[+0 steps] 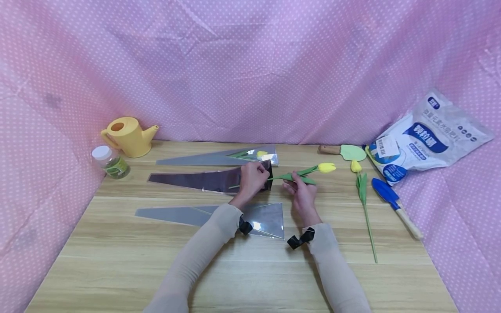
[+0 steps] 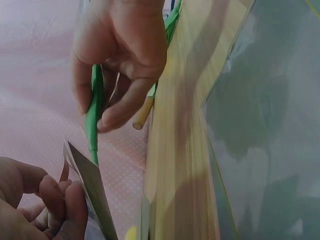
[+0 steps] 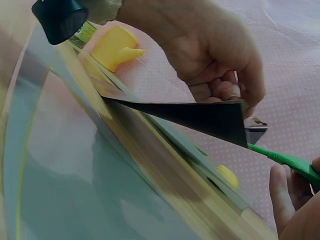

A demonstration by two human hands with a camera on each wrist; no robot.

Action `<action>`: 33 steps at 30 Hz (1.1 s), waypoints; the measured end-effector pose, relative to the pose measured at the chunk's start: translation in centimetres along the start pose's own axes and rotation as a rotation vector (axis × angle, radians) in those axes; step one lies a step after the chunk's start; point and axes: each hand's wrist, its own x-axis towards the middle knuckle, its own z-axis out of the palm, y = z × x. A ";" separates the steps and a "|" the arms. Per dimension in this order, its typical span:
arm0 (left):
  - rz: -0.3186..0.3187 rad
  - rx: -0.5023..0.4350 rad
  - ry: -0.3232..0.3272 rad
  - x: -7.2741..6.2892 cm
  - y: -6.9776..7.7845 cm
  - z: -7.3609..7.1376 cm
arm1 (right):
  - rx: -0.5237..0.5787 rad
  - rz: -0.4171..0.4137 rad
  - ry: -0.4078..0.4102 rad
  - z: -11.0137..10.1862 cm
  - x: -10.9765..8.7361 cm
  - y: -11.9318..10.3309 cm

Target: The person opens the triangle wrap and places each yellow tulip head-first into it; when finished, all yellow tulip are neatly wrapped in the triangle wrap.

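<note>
My left hand pinches the wide, opened end of a dark flower sleeve, lifting that edge. In my right hand is a yellow artificial tulip, gripped by its green leaves and stem. The stem's lower end runs inside the sleeve mouth, as the right wrist view shows with the green stem at the dark opening. The bloom points right, outside the sleeve. Behind lies a grey sleeve with a yellow tulip inside. A flat grey sleeve lies in front, under my left forearm.
Another yellow tulip lies to the right, beside a blue trowel. Farther back are a green hand shovel and a white fertilizer bag. A yellow watering can and a lidded jar stand back left, near the pink curtain.
</note>
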 end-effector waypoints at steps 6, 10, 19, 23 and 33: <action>-0.021 -0.005 0.007 -0.1 0.0 -0.1 | -0.010 -0.015 0.009 0.1 0.2 0.3; -0.020 0.024 0.027 -0.1 -0.1 -0.3 | 0.001 -0.060 0.047 -0.2 0.5 0.0; 0.014 0.049 0.055 0.0 -0.3 -0.3 | -0.050 -0.097 0.061 -0.5 0.4 -0.2; 0.020 0.041 0.058 0.0 -0.2 -0.3 | -0.077 -0.099 0.033 -0.4 0.2 0.2; 0.038 0.096 0.074 0.1 0.1 0.0 | -0.147 -0.076 -0.026 0.3 -0.3 0.7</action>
